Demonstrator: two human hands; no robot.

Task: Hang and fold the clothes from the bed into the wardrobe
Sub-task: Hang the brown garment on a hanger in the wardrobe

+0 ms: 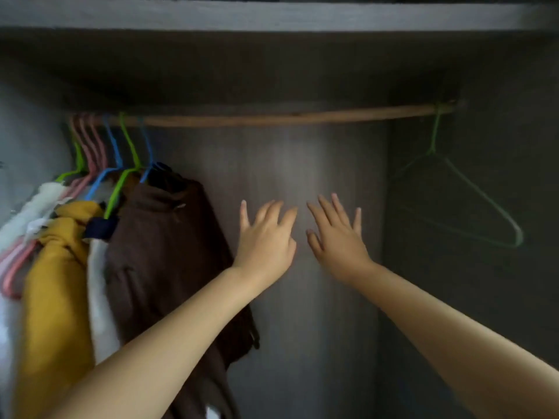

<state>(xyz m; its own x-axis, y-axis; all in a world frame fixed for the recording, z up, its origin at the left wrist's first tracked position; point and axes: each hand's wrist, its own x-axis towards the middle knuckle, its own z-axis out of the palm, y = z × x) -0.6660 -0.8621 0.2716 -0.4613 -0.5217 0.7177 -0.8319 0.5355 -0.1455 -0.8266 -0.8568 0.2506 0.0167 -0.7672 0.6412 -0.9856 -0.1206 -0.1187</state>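
Observation:
I look into the wardrobe. A wooden rail point(272, 117) runs across it. At its left end hang several clothes on coloured hangers: a brown garment point(169, 252) on a blue hanger, a mustard garment point(54, 282) and white pieces point(99, 297). A bare green hanger point(472, 204) hangs alone at the rail's right end. My left hand point(266, 237) and my right hand point(335, 237) reach side by side into the free middle, fingers spread, holding nothing. The left hand is just right of the brown garment.
A shelf board point(272, 16) spans the top above the rail. The grey back panel point(302, 164) is behind my hands, and a dark side wall point(499, 297) closes the right. The bed is out of view.

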